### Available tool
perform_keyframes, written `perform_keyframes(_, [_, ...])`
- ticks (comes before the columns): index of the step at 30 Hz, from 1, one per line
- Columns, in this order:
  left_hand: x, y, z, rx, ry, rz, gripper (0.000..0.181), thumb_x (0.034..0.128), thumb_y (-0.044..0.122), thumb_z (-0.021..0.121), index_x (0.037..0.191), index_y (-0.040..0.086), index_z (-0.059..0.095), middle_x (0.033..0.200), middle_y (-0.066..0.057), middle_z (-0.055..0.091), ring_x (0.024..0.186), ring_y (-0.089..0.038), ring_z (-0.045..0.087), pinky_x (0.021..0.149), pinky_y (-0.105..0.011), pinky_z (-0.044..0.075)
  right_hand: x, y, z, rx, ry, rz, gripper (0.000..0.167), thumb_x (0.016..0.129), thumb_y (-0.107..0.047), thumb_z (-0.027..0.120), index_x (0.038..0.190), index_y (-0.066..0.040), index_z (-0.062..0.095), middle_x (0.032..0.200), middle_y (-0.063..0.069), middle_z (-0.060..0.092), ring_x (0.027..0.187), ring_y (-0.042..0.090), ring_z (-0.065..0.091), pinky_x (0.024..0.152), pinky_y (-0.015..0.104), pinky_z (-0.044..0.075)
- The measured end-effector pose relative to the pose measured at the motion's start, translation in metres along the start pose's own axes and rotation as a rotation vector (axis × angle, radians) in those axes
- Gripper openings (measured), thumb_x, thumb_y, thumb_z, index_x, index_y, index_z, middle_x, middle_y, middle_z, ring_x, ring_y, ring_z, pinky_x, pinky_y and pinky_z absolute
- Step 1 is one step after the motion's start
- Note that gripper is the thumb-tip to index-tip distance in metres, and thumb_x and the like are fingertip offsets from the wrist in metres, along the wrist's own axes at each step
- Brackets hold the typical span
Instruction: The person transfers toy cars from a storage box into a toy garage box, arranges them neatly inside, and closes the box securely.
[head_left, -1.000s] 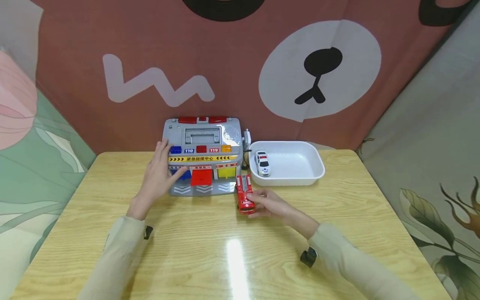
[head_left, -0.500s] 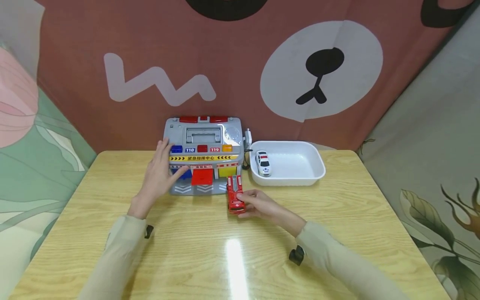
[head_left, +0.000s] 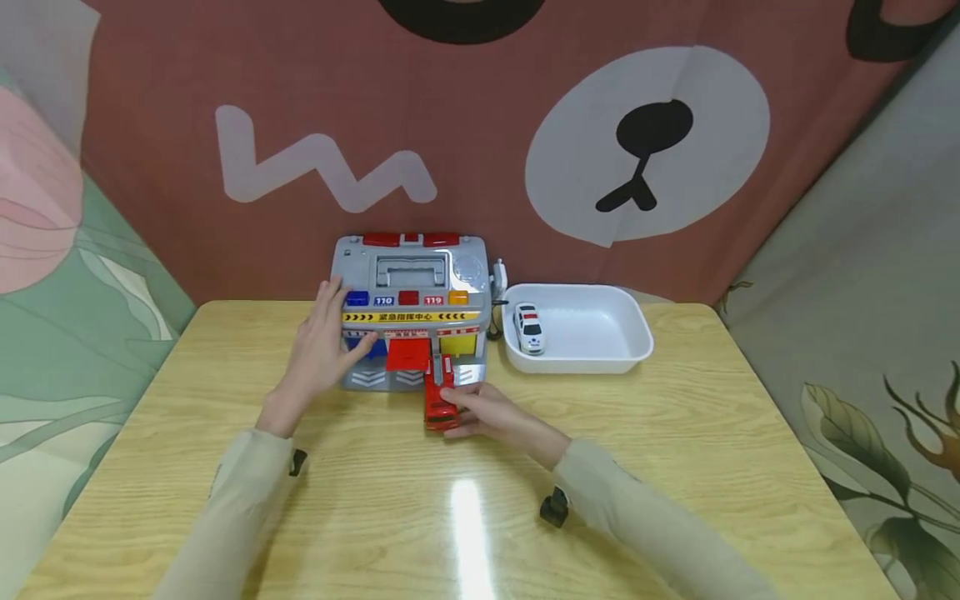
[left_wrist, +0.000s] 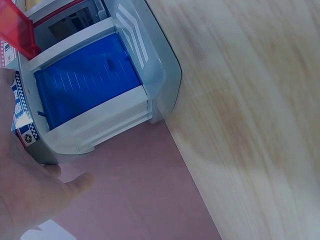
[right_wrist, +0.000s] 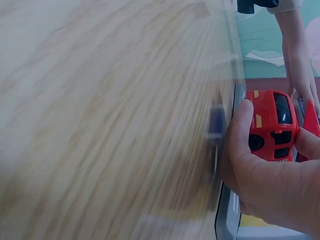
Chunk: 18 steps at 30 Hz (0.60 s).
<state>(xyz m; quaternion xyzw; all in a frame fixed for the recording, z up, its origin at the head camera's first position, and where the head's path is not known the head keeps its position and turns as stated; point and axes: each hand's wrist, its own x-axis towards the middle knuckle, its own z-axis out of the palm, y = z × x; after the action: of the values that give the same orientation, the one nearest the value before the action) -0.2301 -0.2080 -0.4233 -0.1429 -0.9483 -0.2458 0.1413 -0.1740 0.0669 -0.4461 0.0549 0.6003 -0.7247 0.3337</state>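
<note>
A grey toy station (head_left: 408,275) stands at the table's back, its red door (head_left: 407,355) raised and its blue door (left_wrist: 90,80) and yellow door (head_left: 458,344) down. My left hand (head_left: 317,350) rests against the station's left side, fingers extended, thumb at the front. Before the station my right hand (head_left: 495,417) pinches a red toy fire truck (head_left: 440,400) between thumb and fingers; its front end is near the red door, over the station's ramp edge. The right wrist view shows the truck (right_wrist: 272,125) in the right hand's fingers (right_wrist: 242,125).
Right of the station, a white tray (head_left: 592,363) holds a white toy police car (head_left: 529,328) at its left end. A dark cord hangs between station and tray. Behind the wooden table (head_left: 360,517) hangs a brown cloth with a bear face.
My right hand has moved left with the red truck, from beside the tray to the front of the station near the red door. The left hand stays against the station.
</note>
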Motion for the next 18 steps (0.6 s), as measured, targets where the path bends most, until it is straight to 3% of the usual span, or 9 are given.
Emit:
perform_keyframes(11, [-0.001,-0.003,-0.002,0.009,0.011,0.009,0.084,0.0906,0.047,0.062,0.15,0.001,0.024,0.161,-0.011,0.008,0.147,-0.029,0.001,0.103,-0.068,0.025,0.017,0.002,0.025,0.024,0.036,0.023,0.046,0.096,-0.016,0.061,0.128,0.008,0.038,0.117,0.025,0.059,0.093,0.029,0.065,0.085,0.043,0.054])
perform_keyframes(18, [0.0,0.001,0.0,-0.007,0.024,0.012,0.083,0.0902,0.045,0.063,0.149,-0.001,0.026,0.16,-0.014,0.01,0.146,-0.031,0.003,0.103,-0.068,0.025,0.027,0.001,0.031,0.002,0.083,0.022,0.052,0.094,-0.019,0.065,0.129,0.006,0.036,0.116,0.024,0.06,0.092,0.031,0.067,0.083,0.041,0.055])
